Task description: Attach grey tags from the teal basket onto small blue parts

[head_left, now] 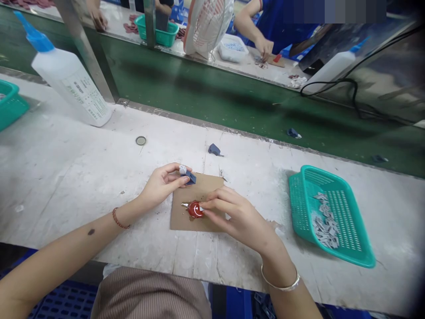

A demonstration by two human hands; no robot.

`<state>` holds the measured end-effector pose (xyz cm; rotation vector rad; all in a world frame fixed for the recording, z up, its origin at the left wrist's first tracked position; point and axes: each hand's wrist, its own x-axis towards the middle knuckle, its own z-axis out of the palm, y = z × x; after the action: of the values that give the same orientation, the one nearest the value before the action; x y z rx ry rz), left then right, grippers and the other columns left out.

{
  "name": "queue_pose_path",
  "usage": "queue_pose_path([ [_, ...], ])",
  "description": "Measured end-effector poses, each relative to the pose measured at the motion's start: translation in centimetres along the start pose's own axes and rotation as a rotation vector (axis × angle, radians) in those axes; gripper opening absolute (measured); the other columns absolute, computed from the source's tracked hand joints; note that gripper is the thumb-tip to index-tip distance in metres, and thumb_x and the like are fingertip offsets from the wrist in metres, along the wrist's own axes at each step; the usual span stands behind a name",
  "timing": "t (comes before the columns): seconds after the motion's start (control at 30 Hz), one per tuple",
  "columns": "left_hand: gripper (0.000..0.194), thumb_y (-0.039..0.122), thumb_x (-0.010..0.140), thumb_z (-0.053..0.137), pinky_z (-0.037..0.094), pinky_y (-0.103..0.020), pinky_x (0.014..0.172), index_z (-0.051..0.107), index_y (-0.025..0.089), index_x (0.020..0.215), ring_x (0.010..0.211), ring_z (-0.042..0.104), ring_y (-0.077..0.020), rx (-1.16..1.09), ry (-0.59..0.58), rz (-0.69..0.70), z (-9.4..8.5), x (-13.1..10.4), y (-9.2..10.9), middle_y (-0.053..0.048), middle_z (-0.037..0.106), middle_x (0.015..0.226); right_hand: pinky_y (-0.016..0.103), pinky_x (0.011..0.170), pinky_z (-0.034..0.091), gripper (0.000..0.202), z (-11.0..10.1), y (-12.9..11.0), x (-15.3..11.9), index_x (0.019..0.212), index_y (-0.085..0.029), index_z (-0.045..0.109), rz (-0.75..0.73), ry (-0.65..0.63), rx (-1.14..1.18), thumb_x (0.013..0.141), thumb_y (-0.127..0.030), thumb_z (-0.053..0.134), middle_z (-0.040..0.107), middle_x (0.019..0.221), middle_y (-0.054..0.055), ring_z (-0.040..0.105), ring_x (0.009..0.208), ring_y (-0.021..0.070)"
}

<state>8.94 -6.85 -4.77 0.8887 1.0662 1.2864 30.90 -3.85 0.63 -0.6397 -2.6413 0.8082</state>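
Note:
My left hand (163,182) pinches a small dark blue part (190,177) with a whitish piece at its top, over the upper edge of a brown cardboard square (179,217). A glossy red puddle (195,209) lies on the cardboard, with a small metallic tip at its left side. My right hand (232,209) reaches in from the right, its fingertips closed on a small whitish piece (201,207) at the puddle's right edge. Another dark blue part (214,149) rests on the table beyond the cardboard.
A green basket (365,248) of small grey pieces stands at the right. A white bottle (71,84) with a blue nozzle and another green basket (13,106) are at the left. A bottle cap (141,140) lies mid-table. Beyond the green strip, people's hands work near a fan (209,26).

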Motion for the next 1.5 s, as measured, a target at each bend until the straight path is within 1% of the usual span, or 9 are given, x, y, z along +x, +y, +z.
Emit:
queue_pose_path([
  [0.3, 0.022, 0.028, 0.079, 0.075, 0.056, -0.039, 0.092, 0.069, 0.016, 0.097, 0.095, 0.071, -0.0219, 0.009, -0.030, 0.016, -0.2, -0.1, -0.1, -0.007, 0.074, 0.099, 0.035, 0.075, 0.053, 0.015, -0.2, 0.0, -0.1, 0.101, -0.019, 0.069, 0.016, -0.010, 0.009, 0.095, -0.015, 0.056, 0.068, 0.094, 0.007, 0.061, 0.086, 0.0198],
  [0.43, 0.021, 0.026, 0.081, 0.074, 0.056, -0.036, 0.090, 0.068, 0.016, 0.098, 0.094, 0.071, -0.0201, 0.013, -0.037, 0.018, -0.2, -0.1, -0.2, -0.006, 0.073, 0.100, 0.036, 0.074, 0.052, 0.015, -0.4, -0.1, 0.0, 0.101, -0.019, 0.071, 0.036, 0.021, 0.057, 0.094, -0.015, 0.059, 0.069, 0.092, 0.007, 0.062, 0.085, 0.0197],
  [0.53, 0.019, 0.026, 0.082, 0.073, 0.056, -0.032, 0.088, 0.068, 0.017, 0.098, 0.095, 0.071, -0.0191, 0.016, -0.042, 0.028, -0.2, -0.1, -0.2, -0.005, 0.073, 0.100, 0.036, 0.076, 0.052, 0.011, -0.6, 0.0, 0.0, 0.097, -0.021, 0.073, 0.162, 0.137, 0.223, 0.090, -0.019, 0.065, 0.072, 0.092, 0.006, 0.065, 0.085, 0.0198],
  [0.7, 0.017, 0.026, 0.083, 0.072, 0.057, -0.031, 0.087, 0.065, 0.017, 0.095, 0.092, 0.072, -0.0186, 0.010, -0.058, 0.047, 0.2, -0.3, -0.1, -0.005, 0.073, 0.098, 0.033, 0.076, 0.056, 0.008, 0.0, 1.2, 0.2, 0.089, -0.026, 0.078, 0.461, 0.290, 0.720, 0.082, -0.029, 0.076, 0.076, 0.090, 0.003, 0.069, 0.083, 0.0184],
  [0.83, 0.016, 0.024, 0.082, 0.072, 0.058, -0.031, 0.084, 0.064, 0.016, 0.094, 0.089, 0.073, -0.0195, 0.013, -0.083, 0.047, 0.6, -0.5, -0.2, -0.006, 0.075, 0.092, 0.032, 0.079, 0.058, 0.013, 1.1, 2.0, 0.6, 0.086, -0.026, 0.079, 0.563, 0.388, 0.882, 0.076, -0.033, 0.081, 0.077, 0.088, 0.003, 0.070, 0.081, 0.0171],
  [0.97, 0.014, 0.021, 0.083, 0.069, 0.059, -0.032, 0.084, 0.064, 0.015, 0.095, 0.091, 0.074, -0.0210, 0.044, -0.115, 0.047, 1.0, -0.7, -0.4, -0.007, 0.075, 0.094, 0.032, 0.081, 0.059, 0.013, 1.9, 1.7, 1.3, 0.086, -0.027, 0.079, 0.540, 0.452, 0.878, 0.074, -0.033, 0.082, 0.077, 0.089, 0.002, 0.070, 0.083, 0.0171],
  [1.07, 0.015, 0.020, 0.082, 0.068, 0.059, -0.034, 0.086, 0.064, 0.014, 0.096, 0.094, 0.073, -0.0216, 0.057, -0.133, 0.045, 1.2, -0.9, -0.5, -0.008, 0.075, 0.096, 0.034, 0.084, 0.059, 0.012, 2.1, 1.2, 1.7, 0.085, -0.026, 0.079, 0.520, 0.462, 0.863, 0.075, -0.033, 0.082, 0.076, 0.090, 0.002, 0.071, 0.086, 0.0179],
  [1.2, 0.015, 0.020, 0.082, 0.068, 0.060, -0.033, 0.082, 0.064, 0.015, 0.096, 0.092, 0.074, -0.0215, 0.067, -0.154, 0.048, 1.2, -0.9, -0.6, -0.008, 0.074, 0.096, 0.037, 0.084, 0.060, 0.013, 2.2, 0.7, 2.1, 0.085, -0.025, 0.079, 0.498, 0.465, 0.804, 0.076, -0.033, 0.081, 0.075, 0.090, 0.004, 0.070, 0.085, 0.0193],
  [1.5, 0.015, 0.022, 0.083, 0.068, 0.061, -0.032, 0.081, 0.065, 0.015, 0.096, 0.090, 0.073, -0.0204, 0.104, -0.143, 0.065, 1.2, -0.9, -0.7, -0.007, 0.073, 0.094, 0.037, 0.083, 0.057, 0.011, 2.4, 0.4, 2.1, 0.089, -0.025, 0.078, 0.381, 0.440, 0.570, 0.082, -0.019, 0.072, 0.072, 0.092, 0.005, 0.066, 0.089, 0.0195],
])
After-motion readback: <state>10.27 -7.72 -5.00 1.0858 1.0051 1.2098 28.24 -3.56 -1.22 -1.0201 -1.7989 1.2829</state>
